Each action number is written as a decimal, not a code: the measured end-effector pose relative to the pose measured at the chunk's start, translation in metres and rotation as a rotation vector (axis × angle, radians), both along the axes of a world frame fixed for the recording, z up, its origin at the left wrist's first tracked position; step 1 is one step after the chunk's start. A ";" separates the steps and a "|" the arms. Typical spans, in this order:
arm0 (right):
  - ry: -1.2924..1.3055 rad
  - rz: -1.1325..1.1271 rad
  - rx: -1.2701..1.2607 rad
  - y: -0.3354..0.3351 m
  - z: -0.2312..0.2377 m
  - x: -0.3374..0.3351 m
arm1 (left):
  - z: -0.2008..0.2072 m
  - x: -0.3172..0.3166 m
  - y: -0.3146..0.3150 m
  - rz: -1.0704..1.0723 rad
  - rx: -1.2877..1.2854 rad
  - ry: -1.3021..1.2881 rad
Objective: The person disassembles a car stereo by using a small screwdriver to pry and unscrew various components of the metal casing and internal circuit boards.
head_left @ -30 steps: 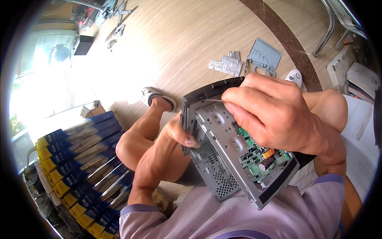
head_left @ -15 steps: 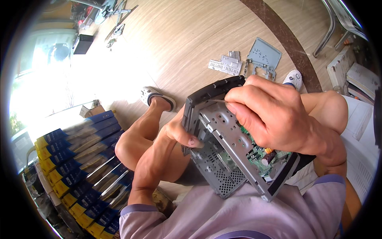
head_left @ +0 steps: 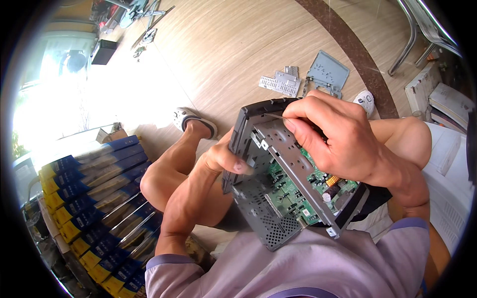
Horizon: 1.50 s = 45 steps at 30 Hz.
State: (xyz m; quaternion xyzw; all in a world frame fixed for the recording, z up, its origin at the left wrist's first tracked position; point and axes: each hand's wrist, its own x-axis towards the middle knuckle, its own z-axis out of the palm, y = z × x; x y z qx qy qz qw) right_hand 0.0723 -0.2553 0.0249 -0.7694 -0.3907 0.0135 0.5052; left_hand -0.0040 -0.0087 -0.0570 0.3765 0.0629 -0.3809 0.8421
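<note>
On my lap rests an opened electronic device with a black plastic frame (head_left: 268, 106), a grey metal bracket (head_left: 298, 171) and a perforated grey panel (head_left: 263, 223). A green circuit board (head_left: 285, 186) shows between bracket and panel. My left hand (head_left: 224, 160) grips the frame's left side, its thumb on the inside and its other fingers hidden behind. Between the thumb and forefinger of my right hand (head_left: 335, 134) is pinched a thin metal pick (head_left: 274, 116). Its tip reaches the inside of the frame's far edge, near the bracket's upper end.
Loose grey metal plates (head_left: 280, 82) and a blue-grey panel (head_left: 328, 69) lie on the floor beyond my knees. Stacked blue-and-yellow boxes (head_left: 94, 208) stand at my left. A metal-legged chair (head_left: 410, 37) is at the far right, with white boxes (head_left: 422, 89) nearby.
The device has tilted, so more green circuit board shows beside the bracket. My right hand has shifted slightly left with the pick; my left hand keeps its grip on the frame.
</note>
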 end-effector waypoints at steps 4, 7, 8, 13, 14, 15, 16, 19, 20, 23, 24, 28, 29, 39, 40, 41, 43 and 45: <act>0.009 -0.021 -0.034 0.002 -0.006 0.000 | 0.005 0.001 0.002 0.004 0.028 0.044; 0.042 -0.023 -0.031 0.004 -0.009 0.000 | 0.008 0.000 0.004 -0.006 0.054 0.064; 0.043 -0.020 -0.033 0.004 -0.008 -0.001 | 0.008 0.000 0.005 -0.015 0.060 0.048; 0.051 0.005 -0.028 0.000 -0.005 -0.005 | 0.011 -0.004 0.005 -0.039 0.084 0.025; 0.050 0.008 -0.033 -0.001 -0.004 -0.005 | 0.014 -0.003 0.005 -0.066 0.097 0.032; 0.054 0.009 -0.050 -0.002 -0.002 -0.003 | 0.014 -0.004 0.006 -0.090 0.121 0.034; 0.061 0.009 -0.071 -0.004 -0.001 -0.002 | 0.014 -0.004 0.006 -0.113 0.143 0.039; 0.046 0.064 -0.090 -0.010 -0.001 0.007 | 0.017 -0.005 -0.005 -0.099 0.144 0.073; 0.052 0.091 -0.120 -0.013 0.000 0.009 | 0.015 -0.006 -0.006 -0.111 0.158 0.056; -0.044 0.111 -0.132 -0.013 -0.003 0.012 | 0.013 -0.004 -0.010 -0.176 0.134 0.052; -0.035 0.115 -0.160 -0.014 0.001 0.011 | 0.008 -0.006 -0.005 -0.201 0.090 0.060; -0.027 0.184 -0.232 -0.024 0.004 0.016 | 0.014 -0.024 0.018 -0.288 -0.045 0.087; -0.018 0.182 -0.240 -0.028 0.004 0.016 | 0.023 -0.030 0.024 -0.287 -0.050 0.083; -0.016 0.362 -0.331 -0.049 0.016 0.012 | 0.064 -0.051 0.009 -0.052 0.244 0.126; 0.001 0.410 -0.342 -0.050 0.018 0.010 | 0.066 -0.051 0.007 -0.036 0.260 0.122; -0.003 0.436 -0.336 -0.052 0.016 0.008 | 0.069 -0.051 0.006 -0.016 0.274 0.119; 0.001 0.490 -0.323 -0.054 0.011 0.003 | 0.072 -0.052 0.005 0.014 0.297 0.118; 0.027 0.478 -0.417 -0.054 0.016 -0.001 | 0.075 -0.053 0.002 0.044 0.323 0.114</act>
